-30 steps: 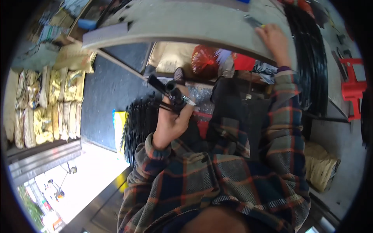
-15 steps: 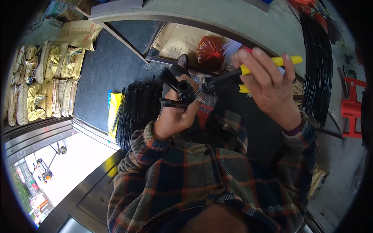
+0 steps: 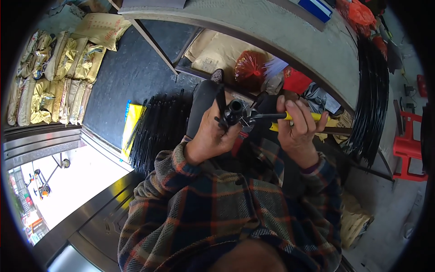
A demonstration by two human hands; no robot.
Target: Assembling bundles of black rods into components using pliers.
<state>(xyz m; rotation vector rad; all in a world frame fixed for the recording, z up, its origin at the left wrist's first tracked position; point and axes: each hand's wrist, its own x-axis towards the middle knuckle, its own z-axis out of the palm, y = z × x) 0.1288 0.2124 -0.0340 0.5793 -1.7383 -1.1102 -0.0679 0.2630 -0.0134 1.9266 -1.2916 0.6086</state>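
The person's left hand [image 3: 210,136] is closed around a black tubular fitting [image 3: 235,109], holding it up in front of the chest with its round open end facing upward. The right hand [image 3: 297,129] grips the yellow handles of a pair of pliers [image 3: 272,117], whose dark metal nose meets the fitting just beside the left thumb. Both sleeves are plaid. Beyond the hands curves a grey worktop [image 3: 281,31]. A bundle of black rods [image 3: 156,127] lies on the floor to the left, near stacked yellow sacks [image 3: 54,77]. Black cables [image 3: 374,95] hang at the right, by a red stool [image 3: 408,145].
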